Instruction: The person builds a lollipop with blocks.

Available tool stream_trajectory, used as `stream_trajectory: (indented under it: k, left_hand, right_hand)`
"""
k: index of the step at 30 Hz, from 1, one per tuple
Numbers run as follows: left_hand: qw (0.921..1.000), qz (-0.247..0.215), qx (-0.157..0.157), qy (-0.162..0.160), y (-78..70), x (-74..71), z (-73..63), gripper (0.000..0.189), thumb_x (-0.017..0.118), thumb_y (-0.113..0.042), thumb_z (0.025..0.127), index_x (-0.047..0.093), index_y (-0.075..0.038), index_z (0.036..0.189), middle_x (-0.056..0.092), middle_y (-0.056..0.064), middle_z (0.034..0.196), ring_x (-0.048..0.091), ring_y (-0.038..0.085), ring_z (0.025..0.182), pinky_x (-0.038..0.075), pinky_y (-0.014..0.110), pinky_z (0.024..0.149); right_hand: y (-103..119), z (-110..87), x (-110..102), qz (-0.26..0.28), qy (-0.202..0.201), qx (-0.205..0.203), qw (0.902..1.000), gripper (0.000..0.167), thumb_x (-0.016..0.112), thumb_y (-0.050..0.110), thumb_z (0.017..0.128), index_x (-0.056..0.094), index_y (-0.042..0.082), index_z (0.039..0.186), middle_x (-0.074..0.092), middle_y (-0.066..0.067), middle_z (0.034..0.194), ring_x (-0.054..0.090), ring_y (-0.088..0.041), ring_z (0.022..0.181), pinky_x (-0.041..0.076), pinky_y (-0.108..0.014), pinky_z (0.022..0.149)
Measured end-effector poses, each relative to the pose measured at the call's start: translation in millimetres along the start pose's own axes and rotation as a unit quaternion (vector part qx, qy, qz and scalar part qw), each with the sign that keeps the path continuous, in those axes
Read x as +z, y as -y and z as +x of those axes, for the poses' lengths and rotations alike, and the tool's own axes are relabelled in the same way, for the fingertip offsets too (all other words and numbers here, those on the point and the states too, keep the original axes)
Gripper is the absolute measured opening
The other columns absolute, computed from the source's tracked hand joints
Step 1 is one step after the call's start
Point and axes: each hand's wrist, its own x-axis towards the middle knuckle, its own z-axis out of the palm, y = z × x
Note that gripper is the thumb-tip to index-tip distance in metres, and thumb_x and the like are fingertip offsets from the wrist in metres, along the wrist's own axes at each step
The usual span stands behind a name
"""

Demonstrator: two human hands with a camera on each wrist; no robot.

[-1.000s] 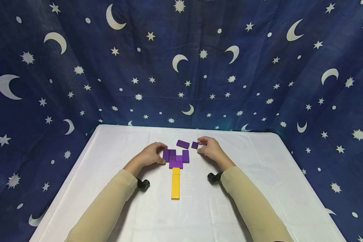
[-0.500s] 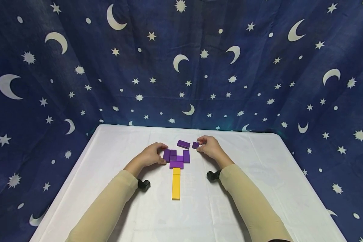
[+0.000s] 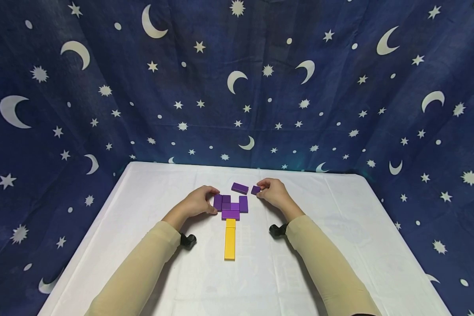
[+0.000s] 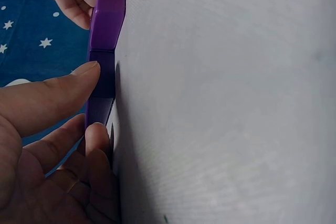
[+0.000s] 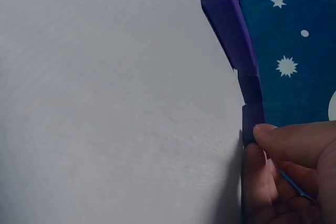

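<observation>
My left hand (image 3: 197, 202) holds the ends of a flat purple block (image 3: 217, 202) at the left side of a purple group, thumb on the near end and fingertips at the far end. In the left wrist view the thumb lies against the block's dark side. Out at the group's upper right, my right hand (image 3: 274, 193) pinches a small square purple block (image 3: 255, 190) between thumb and fingers, low at the white cloth. The right wrist view shows that thumb on the square block's side (image 5: 253, 121). A loose oblong purple block (image 3: 239, 188) lies just left of the square one.
Below the purple group, a yellow strip of blocks (image 3: 230, 243) runs toward the front. One upright purple block (image 3: 243, 204) forms the group's right side. A white cloth (image 3: 260, 281) covers the table; a blue curtain (image 3: 237, 87) with moons and stars hangs behind.
My right thumb and fingers have drawn in closer on the small square block, which has turned slightly. My left hand and the other blocks stay in place.
</observation>
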Motion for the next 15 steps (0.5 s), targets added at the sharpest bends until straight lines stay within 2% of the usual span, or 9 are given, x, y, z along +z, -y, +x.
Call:
stream_trajectory:
  k: [7,15]
  left_hand:
    - [1.0,0.001,-0.005,0.0,-0.3,0.5,0.2,0.069,0.094,-0.009,0.076,0.068,-0.011,0.14,0.062,0.015,0.151,0.057,0.035,0.138,0.038,0.058,0.125]
    - [1.0,0.001,-0.003,-0.002,-1.3,0.2,0.0,0.069,0.093,-0.008,0.075,0.068,-0.01,0.14,0.062,0.016,0.151,0.056,0.036,0.141,0.037,0.058,0.126]
  right_hand:
    - [-2,-3.2,-1,0.001,0.01,0.019,0.9998,0.031,0.081,0.008,0.088,0.077,0.008,0.119,0.071,-0.008,0.105,0.062,-0.022,0.094,0.05,-0.034,0.087]
    - [5,-11.2,0,0.01,0.02,0.008,0.9997,0.03,0.08,0.007,0.089,0.077,0.008,0.119,0.071,-0.009,0.106,0.063,-0.021,0.091,0.052,-0.03,0.078]
